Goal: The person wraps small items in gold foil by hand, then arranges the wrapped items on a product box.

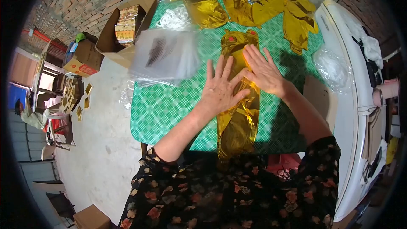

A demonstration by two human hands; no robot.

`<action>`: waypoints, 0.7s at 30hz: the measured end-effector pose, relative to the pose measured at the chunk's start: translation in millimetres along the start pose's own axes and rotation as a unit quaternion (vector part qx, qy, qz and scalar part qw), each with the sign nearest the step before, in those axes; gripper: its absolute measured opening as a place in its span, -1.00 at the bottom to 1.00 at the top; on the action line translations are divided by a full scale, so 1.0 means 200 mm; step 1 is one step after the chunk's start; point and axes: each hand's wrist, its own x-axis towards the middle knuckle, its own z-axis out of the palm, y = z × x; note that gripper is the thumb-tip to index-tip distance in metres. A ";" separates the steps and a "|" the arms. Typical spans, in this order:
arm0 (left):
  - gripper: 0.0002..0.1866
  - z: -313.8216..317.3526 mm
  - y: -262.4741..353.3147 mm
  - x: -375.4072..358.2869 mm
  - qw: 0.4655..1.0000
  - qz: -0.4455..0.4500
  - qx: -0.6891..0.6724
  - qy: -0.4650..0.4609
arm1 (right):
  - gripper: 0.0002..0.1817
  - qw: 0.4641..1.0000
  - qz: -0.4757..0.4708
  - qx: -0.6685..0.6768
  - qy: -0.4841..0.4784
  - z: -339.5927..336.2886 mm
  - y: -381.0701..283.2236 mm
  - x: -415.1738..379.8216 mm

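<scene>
A shiny gold foil piece, like a flat uninflated balloon, lies lengthwise on the green checked tablecloth, its near end reaching the table's front edge. Two small red spots show at its far end. My left hand rests on its left side with fingers spread. Flat against its right side is my right hand, fingers stretched out. Both thumbs lie over the foil, and neither hand grips anything. More gold foil pieces lie loosely at the far edge of the table.
A stack of clear plastic bags lies left of my hands, with white ribbon or string behind it. An open carton holds printed packets. On the right are a crumpled clear bag and a white appliance-like body. Another person is far left.
</scene>
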 end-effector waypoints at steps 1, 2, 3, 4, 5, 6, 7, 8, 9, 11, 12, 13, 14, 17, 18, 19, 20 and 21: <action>-0.21 0.00 0.00 0.00 1.000 -0.002 0.012 -0.009 | -0.07 1.000 0.003 0.003 -0.006 -0.01 0.01 0.01; -0.21 0.00 0.00 0.01 1.000 0.001 0.011 -0.003 | -0.08 1.000 0.011 -0.010 -0.003 -0.02 0.03 0.03; -0.20 0.01 0.00 0.01 1.000 0.002 0.009 0.001 | -0.09 1.000 0.018 -0.022 -0.002 -0.03 0.04 0.05; -0.20 0.01 0.00 0.00 1.000 0.002 0.008 0.005 | -0.09 0.999 0.025 -0.033 -0.001 -0.03 0.05 0.07; -0.19 0.02 0.00 0.00 1.000 0.002 -0.005 0.015 | -0.12 0.998 0.035 -0.043 -0.012 -0.04 0.06 0.10; -0.19 0.01 0.00 0.00 1.000 0.002 0.000 0.012 | -0.12 1.000 0.014 -0.023 0.004 -0.06 0.03 0.10; -0.19 0.00 0.00 0.01 1.000 0.003 0.004 0.008 | -0.13 1.000 -0.005 -0.002 0.019 -0.09 -0.01 0.10; -0.19 0.01 0.00 0.00 1.000 0.001 0.005 0.003 | -0.13 0.999 -0.024 0.019 0.031 -0.10 -0.05 0.10; -0.18 0.02 -0.01 0.00 1.000 0.005 -0.008 0.019 | -0.14 0.997 -0.055 0.049 0.029 -0.08 -0.08 0.10; -0.18 0.02 -0.01 0.01 1.000 0.001 -0.003 0.017 | -0.16 0.974 -0.072 -0.189 0.100 0.11 0.00 0.12; -0.18 0.03 0.00 0.00 1.000 -0.002 -0.002 0.011 | -0.17 0.941 -0.081 -0.301 0.131 0.20 0.02 0.13; -0.18 0.05 -0.01 0.00 1.000 -0.004 0.001 0.019 | -0.21 0.993 -0.035 -0.060 0.098 0.15 0.01 0.13; -0.18 0.07 -0.01 -0.01 1.000 -0.002 -0.002 0.023 | -0.23 0.991 -0.043 -0.059 0.110 0.16 0.04 0.14; -0.20 0.06 -0.01 0.00 0.999 0.005 0.001 0.038 | -0.25 0.986 -0.052 -0.073 0.139 0.15 0.10 0.10; -0.20 0.06 -0.01 0.00 0.999 0.006 0.006 0.039 | -0.26 0.986 -0.052 -0.076 0.142 0.13 0.08 0.08; -0.20 0.06 -0.02 0.00 0.999 0.007 0.012 0.040 | -0.26 0.985 -0.053 -0.079 0.146 0.12 0.06 0.04; -0.20 0.07 -0.02 0.00 0.999 0.007 0.016 0.040 | -0.26 0.984 -0.055 -0.080 0.148 0.12 0.02 -0.01; -0.22 0.07 -0.02 0.00 0.999 0.010 0.008 0.050 | -0.26 0.973 -0.087 -0.120 0.175 0.12 0.00 -0.06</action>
